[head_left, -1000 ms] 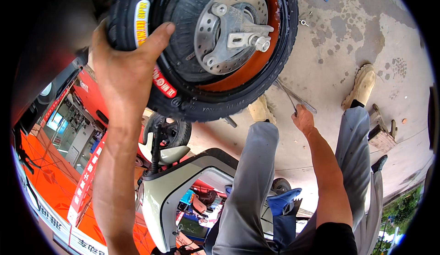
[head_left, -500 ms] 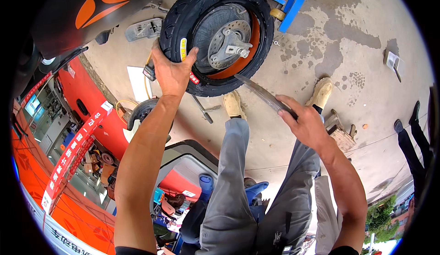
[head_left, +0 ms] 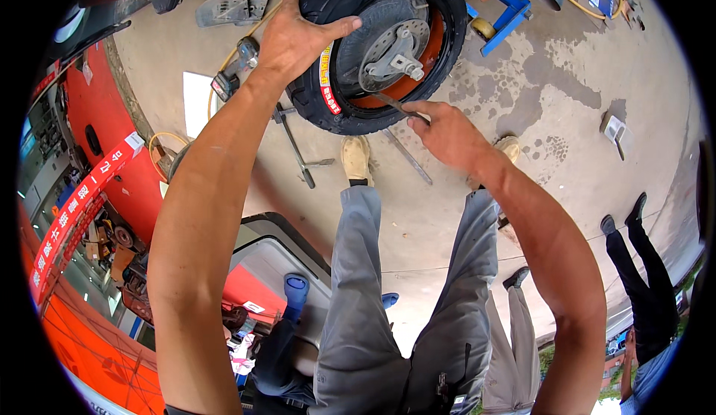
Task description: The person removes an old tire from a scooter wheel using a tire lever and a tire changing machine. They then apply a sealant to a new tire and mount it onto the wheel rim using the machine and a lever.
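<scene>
A black tyre (head_left: 326, 109) sits on a wheel with an orange rim (head_left: 409, 87) and a metal brake disc (head_left: 373, 63). My left hand (head_left: 300, 41) grips the tyre's left side, its thumb stretched over the sidewall and its fingers round the tread, partly hidden. With my right hand (head_left: 447, 137) I hold a narrow metal tyre lever (head_left: 395, 105), index finger laid along it. The lever's far end reaches the gap between the tyre's near bead and the rim; how deep it goes I cannot tell.
On the floor lie a cross-shaped wrench (head_left: 294, 146), a thin metal bar (head_left: 409, 156), a cordless power tool (head_left: 237, 64) and a grey plastic part (head_left: 233, 10). A blue stand (head_left: 507, 20) is beyond the wheel. Other people's legs (head_left: 634, 273) show at the right.
My right hand has brought the lever up and left to the rim's lower edge. My left hand has shifted farther up the tyre's side. The whole view has shifted a little.
</scene>
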`<action>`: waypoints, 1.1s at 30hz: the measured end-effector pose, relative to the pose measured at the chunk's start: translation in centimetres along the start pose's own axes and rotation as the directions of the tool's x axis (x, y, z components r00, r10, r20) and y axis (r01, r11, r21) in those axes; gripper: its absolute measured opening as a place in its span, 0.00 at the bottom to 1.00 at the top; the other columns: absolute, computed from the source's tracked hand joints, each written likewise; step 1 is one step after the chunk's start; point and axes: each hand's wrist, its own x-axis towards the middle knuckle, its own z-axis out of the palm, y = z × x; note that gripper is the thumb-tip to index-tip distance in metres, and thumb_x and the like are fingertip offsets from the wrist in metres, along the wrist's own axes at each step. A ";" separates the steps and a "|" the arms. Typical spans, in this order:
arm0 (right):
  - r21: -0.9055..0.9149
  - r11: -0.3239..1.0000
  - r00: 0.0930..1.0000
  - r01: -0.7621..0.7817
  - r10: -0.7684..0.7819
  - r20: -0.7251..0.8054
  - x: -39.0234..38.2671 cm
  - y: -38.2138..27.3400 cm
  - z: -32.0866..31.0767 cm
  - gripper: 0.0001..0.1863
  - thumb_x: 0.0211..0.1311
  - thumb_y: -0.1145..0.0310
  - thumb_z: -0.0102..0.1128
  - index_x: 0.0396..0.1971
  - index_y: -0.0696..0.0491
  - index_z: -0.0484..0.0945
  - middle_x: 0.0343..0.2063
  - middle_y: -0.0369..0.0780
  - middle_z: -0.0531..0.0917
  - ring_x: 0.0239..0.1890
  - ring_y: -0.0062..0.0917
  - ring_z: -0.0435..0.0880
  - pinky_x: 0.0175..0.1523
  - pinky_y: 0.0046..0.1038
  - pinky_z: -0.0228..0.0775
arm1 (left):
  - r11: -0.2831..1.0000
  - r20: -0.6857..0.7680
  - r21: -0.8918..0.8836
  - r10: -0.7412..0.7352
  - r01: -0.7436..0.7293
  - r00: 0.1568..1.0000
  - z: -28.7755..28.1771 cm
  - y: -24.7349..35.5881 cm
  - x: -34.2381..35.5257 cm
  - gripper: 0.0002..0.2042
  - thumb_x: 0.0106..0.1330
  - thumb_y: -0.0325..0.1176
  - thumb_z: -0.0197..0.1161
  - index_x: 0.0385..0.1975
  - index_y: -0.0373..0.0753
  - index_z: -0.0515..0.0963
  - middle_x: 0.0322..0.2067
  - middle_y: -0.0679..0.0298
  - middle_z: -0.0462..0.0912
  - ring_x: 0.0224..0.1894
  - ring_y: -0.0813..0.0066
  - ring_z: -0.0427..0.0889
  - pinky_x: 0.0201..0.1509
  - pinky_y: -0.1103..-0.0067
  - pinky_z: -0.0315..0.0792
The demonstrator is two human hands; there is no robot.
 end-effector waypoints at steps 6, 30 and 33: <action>-0.147 0.983 0.958 0.113 -0.068 0.279 5.0 -1.4 -3.0 0.18 0.77 0.64 0.57 0.58 0.59 0.84 0.49 0.51 0.88 0.51 0.43 0.88 0.61 0.36 0.78 | 1.000 -0.059 -0.021 -0.023 0.022 0.998 0.9 -1.1 -0.1 0.47 0.48 0.55 0.86 0.61 0.26 0.75 0.53 0.43 0.87 0.57 0.56 0.87 0.65 0.68 0.78; -0.245 0.959 0.987 -0.146 0.122 -0.109 -0.1 0.8 6.6 0.22 0.76 0.60 0.57 0.63 0.55 0.72 0.31 0.51 0.90 0.35 0.46 0.91 0.44 0.48 0.84 | 0.974 0.171 -0.165 -0.124 0.153 0.977 -1.0 -1.2 -0.3 0.52 0.50 0.49 0.87 0.69 0.25 0.65 0.59 0.40 0.82 0.61 0.53 0.84 0.68 0.66 0.77; -0.240 0.961 0.976 -0.139 0.091 -0.200 -1.1 3.2 9.9 0.21 0.74 0.62 0.60 0.60 0.56 0.73 0.27 0.49 0.89 0.31 0.45 0.91 0.41 0.45 0.84 | 0.937 0.247 -0.299 -0.106 0.180 0.963 -1.2 -1.9 -0.3 0.53 0.48 0.50 0.89 0.67 0.26 0.65 0.59 0.41 0.81 0.61 0.54 0.83 0.69 0.67 0.76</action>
